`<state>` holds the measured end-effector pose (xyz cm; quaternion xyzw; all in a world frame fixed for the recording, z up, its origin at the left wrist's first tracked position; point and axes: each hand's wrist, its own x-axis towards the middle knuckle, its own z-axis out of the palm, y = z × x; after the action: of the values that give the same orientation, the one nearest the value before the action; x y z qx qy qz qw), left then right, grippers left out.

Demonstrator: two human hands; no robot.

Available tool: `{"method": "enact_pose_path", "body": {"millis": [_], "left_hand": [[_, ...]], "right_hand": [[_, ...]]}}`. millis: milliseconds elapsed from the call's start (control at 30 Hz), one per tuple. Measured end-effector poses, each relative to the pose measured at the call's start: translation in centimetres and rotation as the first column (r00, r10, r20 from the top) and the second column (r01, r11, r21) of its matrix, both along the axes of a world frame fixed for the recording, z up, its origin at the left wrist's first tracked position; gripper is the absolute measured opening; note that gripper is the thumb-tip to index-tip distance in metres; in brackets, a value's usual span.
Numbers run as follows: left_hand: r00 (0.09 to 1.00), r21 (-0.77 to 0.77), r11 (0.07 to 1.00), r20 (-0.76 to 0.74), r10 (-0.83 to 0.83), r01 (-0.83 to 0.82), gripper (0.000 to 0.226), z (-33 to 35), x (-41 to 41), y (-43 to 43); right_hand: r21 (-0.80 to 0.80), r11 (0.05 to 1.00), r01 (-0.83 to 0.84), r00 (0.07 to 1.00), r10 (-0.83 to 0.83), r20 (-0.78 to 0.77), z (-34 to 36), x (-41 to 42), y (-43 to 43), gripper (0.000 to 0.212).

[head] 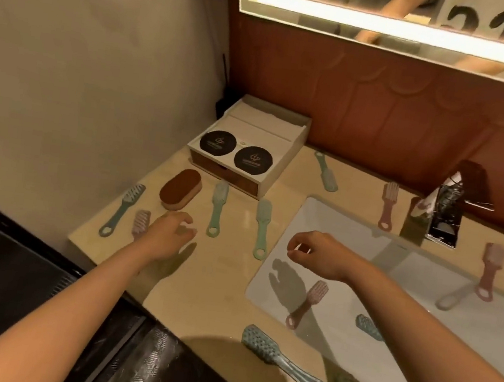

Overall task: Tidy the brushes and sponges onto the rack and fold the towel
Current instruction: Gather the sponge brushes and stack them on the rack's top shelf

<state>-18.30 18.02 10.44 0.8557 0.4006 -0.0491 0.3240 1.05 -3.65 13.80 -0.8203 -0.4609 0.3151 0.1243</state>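
Looks barely begun: brushes [218, 207] strewn over counter [222, 283] and sink [421, 309], sponge [181, 188] loose by box [262, 128], nothing gathered or folded; left hand [171, 234] and right hand [316, 253] loosely curled, empty

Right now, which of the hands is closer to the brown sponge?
Left. The left hand is just in front of the brown sponge; the right hand is farther right, over the sink.

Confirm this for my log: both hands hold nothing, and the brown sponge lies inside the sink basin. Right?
Not quite: the head view shows the brown sponge on the counter, left of the sink. The left hand and right hand do hold nothing.
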Motion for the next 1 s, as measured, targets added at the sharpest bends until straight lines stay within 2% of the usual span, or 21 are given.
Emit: {"method": "enact_pose_path", "body": {"millis": [67,167,267,533,700,800,900,1000], "left_hand": [[0.997,0.010,0.997,0.037,0.072,-0.072,0.046,-0.5,0.0,1.9],[0.985,0.108,0.979,0.013,0.174,-0.174,0.063,-1.6,0.6,4.9],[0.968,0.153,0.956,0.023,0.251,-0.252,0.064,-2.5,1.6,6.7],[0.957,0.201,0.942,-0.059,0.286,-0.269,0.083,-4.0,4.3,9.3],[0.961,0.208,0.952,-0.116,0.252,-0.224,0.070,-4.8,4.9,10.7],[0.957,0.131,0.950,-0.039,0.289,-0.282,0.063,-4.5,5.1,10.9],[0.925,-0.076,0.938,0.160,0.346,-0.338,0.056,-3.2,5.5,9.9],[0.885,-0.228,0.938,0.332,0.326,-0.260,0.058,-1.0,6.4,7.8]], "right_hand": [[-0.045,0.999,-0.006,1.000,0.007,0.016,-0.4,-0.3,1.9,0.026],[-0.128,0.991,-0.032,0.997,0.040,0.059,-0.9,-0.7,4.6,0.028],[-0.184,0.982,-0.051,0.995,0.066,0.077,-1.3,-1.2,6.6,0.029],[-0.227,0.972,-0.063,0.996,0.076,0.048,-2.1,-0.7,9.0,0.030],[-0.235,0.970,-0.060,0.997,0.069,0.030,-2.4,0.2,8.8,0.029],[-0.214,0.976,-0.042,0.998,0.049,0.030,-2.4,0.8,8.6,0.029],[-0.158,0.987,-0.009,1.000,0.006,-0.019,-2.5,1.2,8.3,0.028],[-0.053,0.995,0.081,0.989,-0.087,-0.118,-2.1,1.5,8.3,0.028]]}}
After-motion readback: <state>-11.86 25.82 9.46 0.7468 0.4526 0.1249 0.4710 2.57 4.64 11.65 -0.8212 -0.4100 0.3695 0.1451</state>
